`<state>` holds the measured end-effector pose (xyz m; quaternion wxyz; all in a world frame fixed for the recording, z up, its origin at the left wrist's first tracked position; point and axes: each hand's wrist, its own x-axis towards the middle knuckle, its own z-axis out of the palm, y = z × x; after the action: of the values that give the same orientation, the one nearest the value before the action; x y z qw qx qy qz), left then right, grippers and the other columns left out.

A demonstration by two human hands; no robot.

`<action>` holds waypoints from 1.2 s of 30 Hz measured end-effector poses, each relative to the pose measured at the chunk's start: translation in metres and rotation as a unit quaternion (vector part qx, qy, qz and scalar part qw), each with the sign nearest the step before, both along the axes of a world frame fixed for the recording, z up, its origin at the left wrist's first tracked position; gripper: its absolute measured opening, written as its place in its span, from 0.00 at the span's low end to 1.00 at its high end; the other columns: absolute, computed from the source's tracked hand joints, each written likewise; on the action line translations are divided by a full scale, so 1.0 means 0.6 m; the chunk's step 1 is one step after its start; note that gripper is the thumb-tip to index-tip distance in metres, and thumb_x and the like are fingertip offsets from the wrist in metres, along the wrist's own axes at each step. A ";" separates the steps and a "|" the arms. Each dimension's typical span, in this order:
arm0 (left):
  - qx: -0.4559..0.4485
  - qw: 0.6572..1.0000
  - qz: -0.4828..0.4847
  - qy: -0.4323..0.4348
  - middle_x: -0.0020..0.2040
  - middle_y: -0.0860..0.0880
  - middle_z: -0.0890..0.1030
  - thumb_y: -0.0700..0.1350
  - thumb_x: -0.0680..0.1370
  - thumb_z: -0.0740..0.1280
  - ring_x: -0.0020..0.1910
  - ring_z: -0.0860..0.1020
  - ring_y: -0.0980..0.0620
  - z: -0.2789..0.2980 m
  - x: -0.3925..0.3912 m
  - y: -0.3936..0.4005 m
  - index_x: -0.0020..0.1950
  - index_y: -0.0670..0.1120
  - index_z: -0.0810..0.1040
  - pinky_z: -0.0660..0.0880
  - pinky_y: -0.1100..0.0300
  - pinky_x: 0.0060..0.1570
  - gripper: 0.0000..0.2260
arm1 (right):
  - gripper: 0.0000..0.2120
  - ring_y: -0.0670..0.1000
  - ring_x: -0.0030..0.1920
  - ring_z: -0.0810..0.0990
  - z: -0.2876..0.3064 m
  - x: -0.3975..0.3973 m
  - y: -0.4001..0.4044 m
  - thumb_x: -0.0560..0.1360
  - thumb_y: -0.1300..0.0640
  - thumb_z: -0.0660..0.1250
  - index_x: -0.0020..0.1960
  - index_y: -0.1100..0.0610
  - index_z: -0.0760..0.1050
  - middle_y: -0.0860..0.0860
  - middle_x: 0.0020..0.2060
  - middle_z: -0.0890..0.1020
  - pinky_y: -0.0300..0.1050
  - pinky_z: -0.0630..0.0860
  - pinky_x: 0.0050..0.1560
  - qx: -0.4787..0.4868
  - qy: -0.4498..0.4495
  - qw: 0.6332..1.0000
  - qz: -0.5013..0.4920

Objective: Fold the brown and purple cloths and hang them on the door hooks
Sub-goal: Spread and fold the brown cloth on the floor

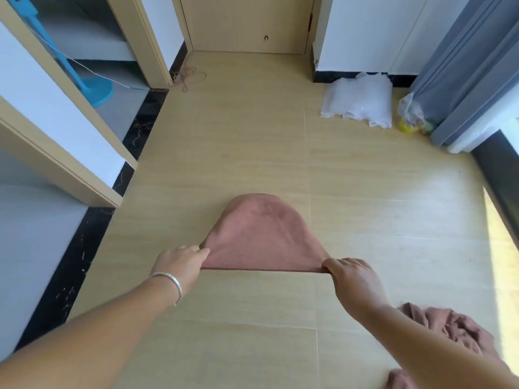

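A brown cloth [259, 234] is stretched out in front of me above the tiled floor, its near edge pulled straight and its far part curving away. My left hand [181, 262] pinches the cloth's near left corner; a silver bangle sits on that wrist. My right hand [352, 273] pinches the near right corner. A second, crumpled brown cloth [452, 329] lies on the floor at the lower right, partly behind my right forearm. No purple cloth is in view. A closed wooden door [247, 23] stands at the far end; no hooks show on it.
A white plastic bag [362, 101] and a smaller bag with yellow contents [411, 119] lie by the far right wall, beside a grey curtain [471, 68]. A blue fan base [98, 91] stands in a doorway at left. A thin cord [191, 75] is coiled near the door.
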<state>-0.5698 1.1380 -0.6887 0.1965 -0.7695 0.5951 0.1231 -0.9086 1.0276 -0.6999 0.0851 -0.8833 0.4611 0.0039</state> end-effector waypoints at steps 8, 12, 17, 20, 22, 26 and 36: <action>0.140 0.989 -0.039 0.026 0.56 0.53 0.74 0.34 0.74 0.59 0.60 0.73 0.51 -0.261 -0.077 0.181 0.60 0.53 0.73 0.72 0.55 0.46 0.20 | 0.10 0.54 0.42 0.80 -0.252 -0.084 0.178 0.72 0.61 0.67 0.49 0.48 0.79 0.49 0.37 0.83 0.45 0.69 0.43 0.159 0.092 0.983 0.003; 0.200 0.977 -0.040 0.064 0.57 0.53 0.75 0.35 0.74 0.59 0.60 0.73 0.50 -0.370 -0.111 0.273 0.60 0.53 0.75 0.73 0.56 0.48 0.19 | 0.11 0.54 0.37 0.80 -0.341 -0.120 0.264 0.67 0.62 0.72 0.45 0.49 0.79 0.49 0.33 0.82 0.44 0.71 0.40 0.216 0.141 0.966 0.026; 0.288 0.948 -0.032 0.131 0.56 0.52 0.77 0.40 0.77 0.60 0.58 0.75 0.49 -0.464 -0.134 0.345 0.56 0.54 0.78 0.72 0.58 0.47 0.13 | 0.10 0.52 0.41 0.80 -0.423 -0.155 0.340 0.71 0.61 0.68 0.48 0.47 0.77 0.48 0.37 0.83 0.44 0.69 0.43 0.252 0.184 0.948 0.068; 0.318 0.934 0.009 0.163 0.50 0.52 0.81 0.51 0.79 0.63 0.49 0.79 0.48 -0.488 -0.128 0.343 0.52 0.55 0.81 0.67 0.61 0.40 0.07 | 0.10 0.54 0.45 0.80 -0.448 -0.154 0.336 0.74 0.61 0.63 0.51 0.48 0.77 0.48 0.39 0.83 0.45 0.67 0.45 0.269 0.171 0.946 0.058; 0.287 0.939 0.060 0.180 0.46 0.52 0.81 0.55 0.78 0.64 0.47 0.79 0.49 -0.492 -0.111 0.322 0.49 0.53 0.81 0.67 0.61 0.39 0.09 | 0.09 0.55 0.44 0.79 -0.452 -0.139 0.310 0.76 0.60 0.63 0.52 0.49 0.78 0.49 0.40 0.83 0.46 0.67 0.45 0.258 0.143 0.955 0.025; 0.165 0.922 0.233 0.260 0.35 0.52 0.80 0.52 0.75 0.71 0.39 0.78 0.51 -0.478 -0.054 0.227 0.37 0.53 0.80 0.67 0.62 0.34 0.07 | 0.07 0.58 0.45 0.80 -0.445 -0.076 0.198 0.78 0.55 0.62 0.51 0.52 0.79 0.51 0.43 0.84 0.46 0.63 0.41 0.224 0.092 0.970 -0.018; -0.152 0.897 0.358 0.212 0.65 0.45 0.77 0.47 0.77 0.66 0.62 0.75 0.44 -0.540 0.106 -0.110 0.69 0.47 0.72 0.70 0.55 0.62 0.20 | 0.22 0.61 0.59 0.75 -0.495 0.144 -0.159 0.73 0.63 0.62 0.67 0.52 0.69 0.57 0.58 0.76 0.51 0.72 0.54 0.083 0.015 0.984 -0.159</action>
<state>-0.5059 1.0717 -1.0127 -0.1114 -0.9064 0.3188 0.2536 -0.8222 0.9323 -0.9968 0.1511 -0.7882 0.5952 0.0416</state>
